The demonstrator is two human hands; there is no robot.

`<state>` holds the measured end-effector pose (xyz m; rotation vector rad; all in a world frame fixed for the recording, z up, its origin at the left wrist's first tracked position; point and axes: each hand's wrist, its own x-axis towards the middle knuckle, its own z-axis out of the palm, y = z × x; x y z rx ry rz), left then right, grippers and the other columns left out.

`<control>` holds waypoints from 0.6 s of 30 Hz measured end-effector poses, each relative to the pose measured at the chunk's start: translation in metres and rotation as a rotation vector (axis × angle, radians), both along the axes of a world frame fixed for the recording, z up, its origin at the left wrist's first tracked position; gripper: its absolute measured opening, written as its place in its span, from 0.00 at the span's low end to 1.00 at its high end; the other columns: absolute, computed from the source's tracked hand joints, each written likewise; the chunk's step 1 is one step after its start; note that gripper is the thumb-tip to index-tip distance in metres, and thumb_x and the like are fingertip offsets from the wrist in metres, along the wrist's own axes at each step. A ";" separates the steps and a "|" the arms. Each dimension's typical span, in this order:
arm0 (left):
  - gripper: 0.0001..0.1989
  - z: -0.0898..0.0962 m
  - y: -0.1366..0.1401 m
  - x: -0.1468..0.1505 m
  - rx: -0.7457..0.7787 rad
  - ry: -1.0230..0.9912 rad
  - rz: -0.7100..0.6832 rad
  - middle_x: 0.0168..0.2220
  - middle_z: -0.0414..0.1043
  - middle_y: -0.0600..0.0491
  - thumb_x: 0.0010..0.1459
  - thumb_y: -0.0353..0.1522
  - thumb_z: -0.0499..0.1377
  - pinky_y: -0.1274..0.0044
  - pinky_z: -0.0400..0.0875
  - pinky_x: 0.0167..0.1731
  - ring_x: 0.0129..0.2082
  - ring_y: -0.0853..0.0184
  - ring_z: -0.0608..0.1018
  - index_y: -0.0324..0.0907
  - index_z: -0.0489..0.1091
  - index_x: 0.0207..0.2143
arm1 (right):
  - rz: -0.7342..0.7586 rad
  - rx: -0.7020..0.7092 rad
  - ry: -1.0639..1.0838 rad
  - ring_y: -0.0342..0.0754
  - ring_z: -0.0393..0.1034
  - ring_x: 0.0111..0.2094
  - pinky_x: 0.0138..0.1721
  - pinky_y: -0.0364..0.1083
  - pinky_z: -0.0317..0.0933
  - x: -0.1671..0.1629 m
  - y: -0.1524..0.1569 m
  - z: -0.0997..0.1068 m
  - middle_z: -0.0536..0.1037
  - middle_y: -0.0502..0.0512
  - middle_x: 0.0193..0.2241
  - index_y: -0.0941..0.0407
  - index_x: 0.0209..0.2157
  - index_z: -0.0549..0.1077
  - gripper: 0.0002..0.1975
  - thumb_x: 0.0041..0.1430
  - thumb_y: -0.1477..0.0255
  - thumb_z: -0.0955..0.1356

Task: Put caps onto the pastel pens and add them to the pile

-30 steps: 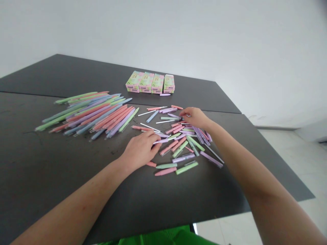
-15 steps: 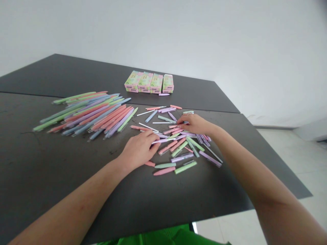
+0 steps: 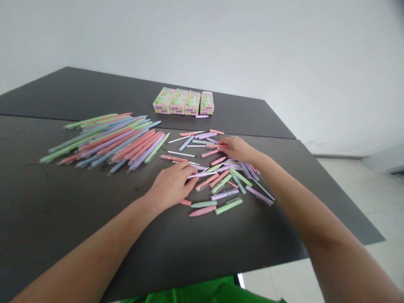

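Left hand [image 3: 173, 185]: thumb and fingers clamped on a purple pen barrel [image 3: 201, 175], its white end toward the table [image 3: 189, 244]'s right edge.
Right hand [image 3: 236, 149]: fingertips touching a coral pen part [image 3: 216, 146]; cannot tell whether they grip it.
Loose pen parts [image 3: 229, 206]: scattered around both hands.
Pen pile [image 3: 120, 141]: nearer the left edge.
Boxes [image 3: 177, 102]: row toward the far edge.

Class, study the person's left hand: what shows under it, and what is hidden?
A red pen piece pokes out past the lower edge of the left hand. The hand hides the piece's other end and anything else under the palm.
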<state>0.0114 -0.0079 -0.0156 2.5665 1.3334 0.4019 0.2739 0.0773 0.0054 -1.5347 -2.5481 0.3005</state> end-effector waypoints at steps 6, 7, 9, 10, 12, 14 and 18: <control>0.12 -0.001 -0.001 0.000 -0.012 -0.018 -0.013 0.45 0.74 0.51 0.64 0.37 0.50 0.72 0.72 0.40 0.45 0.61 0.77 0.45 0.71 0.41 | -0.036 0.085 0.034 0.53 0.72 0.42 0.43 0.48 0.61 0.003 0.005 -0.005 0.79 0.61 0.42 0.60 0.46 0.75 0.14 0.59 0.76 0.64; 0.12 -0.001 -0.001 0.000 -0.015 -0.017 -0.017 0.45 0.74 0.51 0.64 0.37 0.50 0.73 0.72 0.40 0.45 0.61 0.77 0.45 0.71 0.41 | -0.038 0.107 0.043 0.54 0.72 0.42 0.44 0.49 0.62 0.003 0.004 -0.004 0.79 0.62 0.43 0.60 0.47 0.74 0.15 0.58 0.76 0.64; 0.12 -0.001 -0.001 0.000 -0.017 -0.018 -0.025 0.44 0.74 0.51 0.64 0.37 0.49 0.73 0.71 0.40 0.45 0.61 0.77 0.45 0.71 0.41 | -0.019 0.141 0.090 0.53 0.72 0.43 0.46 0.50 0.62 -0.001 -0.003 0.000 0.79 0.62 0.43 0.60 0.46 0.75 0.15 0.58 0.77 0.64; 0.12 -0.001 -0.001 0.000 -0.017 -0.021 -0.028 0.44 0.74 0.51 0.64 0.37 0.49 0.73 0.72 0.40 0.45 0.61 0.77 0.45 0.71 0.41 | 0.009 0.141 0.125 0.53 0.72 0.43 0.46 0.50 0.62 -0.004 -0.007 0.002 0.79 0.60 0.42 0.59 0.45 0.76 0.14 0.58 0.77 0.65; 0.12 -0.001 0.000 0.000 -0.015 -0.028 -0.032 0.44 0.74 0.51 0.64 0.37 0.50 0.73 0.72 0.39 0.44 0.61 0.77 0.45 0.71 0.40 | 0.100 0.086 0.195 0.52 0.72 0.44 0.47 0.49 0.62 -0.012 -0.017 0.006 0.79 0.57 0.41 0.56 0.42 0.77 0.12 0.58 0.76 0.65; 0.12 -0.002 0.000 0.000 -0.014 -0.031 -0.038 0.43 0.74 0.51 0.64 0.37 0.50 0.73 0.72 0.40 0.44 0.61 0.77 0.45 0.72 0.40 | 0.192 -0.004 0.213 0.52 0.71 0.47 0.46 0.48 0.62 -0.020 -0.025 0.008 0.80 0.56 0.41 0.55 0.38 0.78 0.09 0.56 0.75 0.67; 0.12 -0.002 0.000 0.001 -0.012 -0.030 -0.053 0.43 0.74 0.52 0.64 0.37 0.50 0.72 0.71 0.41 0.44 0.61 0.76 0.45 0.72 0.42 | 0.231 -0.079 0.152 0.50 0.72 0.40 0.39 0.45 0.61 -0.030 -0.030 0.002 0.78 0.53 0.31 0.56 0.33 0.78 0.06 0.55 0.76 0.68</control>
